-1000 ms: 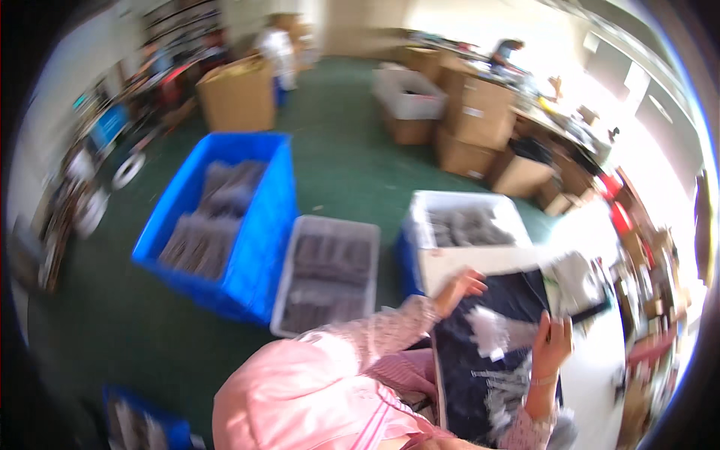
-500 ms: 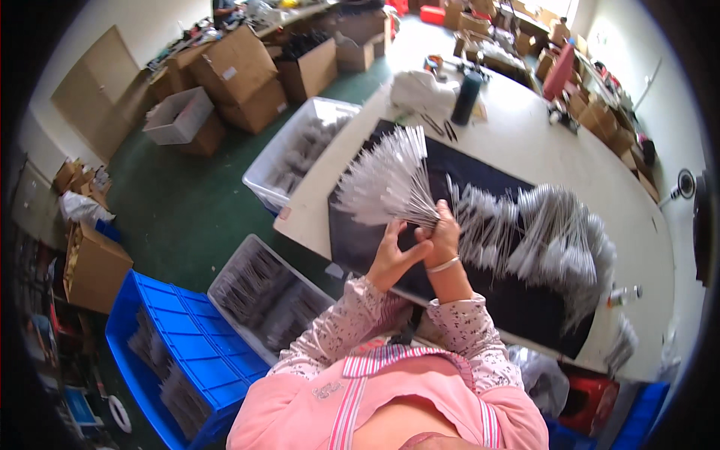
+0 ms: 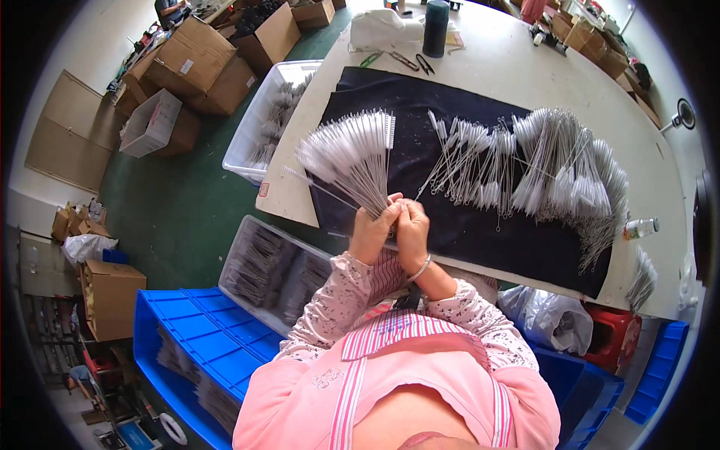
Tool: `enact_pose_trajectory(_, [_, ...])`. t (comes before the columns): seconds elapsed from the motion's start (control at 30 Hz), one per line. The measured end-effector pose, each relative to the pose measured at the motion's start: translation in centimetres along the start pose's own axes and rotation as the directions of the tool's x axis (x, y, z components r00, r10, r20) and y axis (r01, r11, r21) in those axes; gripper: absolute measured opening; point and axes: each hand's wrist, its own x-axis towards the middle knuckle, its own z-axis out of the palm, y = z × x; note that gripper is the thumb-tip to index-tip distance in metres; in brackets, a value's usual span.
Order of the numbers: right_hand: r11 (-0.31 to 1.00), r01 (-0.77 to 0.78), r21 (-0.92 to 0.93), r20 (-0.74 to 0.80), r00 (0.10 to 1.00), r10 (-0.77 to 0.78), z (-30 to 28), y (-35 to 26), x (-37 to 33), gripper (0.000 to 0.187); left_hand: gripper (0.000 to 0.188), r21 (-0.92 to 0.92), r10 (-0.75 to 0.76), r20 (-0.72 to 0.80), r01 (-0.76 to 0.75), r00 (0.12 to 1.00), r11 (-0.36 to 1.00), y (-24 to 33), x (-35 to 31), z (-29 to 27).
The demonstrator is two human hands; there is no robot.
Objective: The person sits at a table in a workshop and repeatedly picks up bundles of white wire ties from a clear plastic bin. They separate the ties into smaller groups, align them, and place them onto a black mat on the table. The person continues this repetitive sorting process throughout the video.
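A fanned bundle of small wire cleaning brushes [image 3: 349, 154], white bristles pointing away and looped wire handles toward me, is in my left hand [image 3: 367, 236], closed around the handles. One brush [image 3: 319, 186] sticks out sideways from the bundle at the left. Beside the handle ends my right hand [image 3: 412, 236] is closed, its fingertips against the left ones; whatever is between them is hidden. Both hands are over the near edge of a black cloth [image 3: 465, 234]. More brushes [image 3: 559, 165] lie on that cloth in a long heap to the right.
The white table [image 3: 510, 49] carries a dark cylinder [image 3: 436, 28], snips [image 3: 424, 64] and a small bottle [image 3: 641, 228]. At the left stand a white bin [image 3: 234, 154], a grey bin [image 3: 244, 225] and a blue crate [image 3: 191, 322] holding brushes. Cardboard boxes [image 3: 195, 56] stand farther back.
The bundle has passed from my right hand to my left and moved left and nearer. My left hand has closed on it; the right has shifted beside it. The view has tilted down.
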Motion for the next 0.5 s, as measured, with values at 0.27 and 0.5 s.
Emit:
enact_pose_trajectory(0.27, [0.798,-0.398,0.452,0.393,0.892,0.222,-3.4,-6.6,3.0,0.026,0.023,-0.038,-0.214,0.286,0.234,0.934,0.972,1.3,-1.8,-1.4])
enact_pose_trajectory(0.5, [0.768,-0.434,0.471,0.405,0.88,0.248,-4.0,-4.3,3.4,0.023,0.04,0.022,-0.244,0.325,0.251,0.914,0.968,0.8,-1.8,-1.1])
